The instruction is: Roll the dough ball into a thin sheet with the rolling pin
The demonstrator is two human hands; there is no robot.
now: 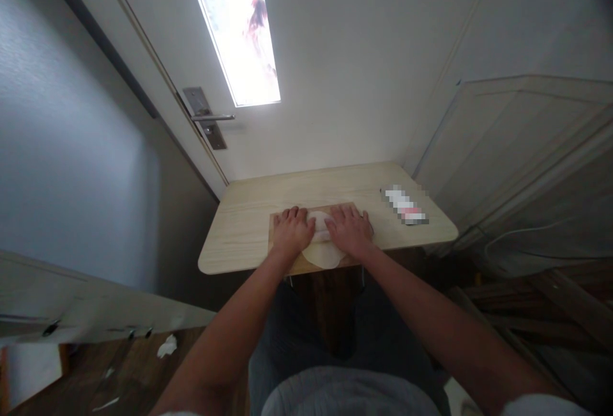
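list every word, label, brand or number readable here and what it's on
No text can be read.
Pixelated item on the table: blocked out, any print unreadable.
Door lock plate: too small to tell.
Board and pale round sheet: no lettering visible.

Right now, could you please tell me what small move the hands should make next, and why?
I would probably ease the left hand and right hand slightly toward the near edge of the pale round sheet: both are placed toward its far part, while its near part lies uncovered on the board. What is under the palms is hidden.
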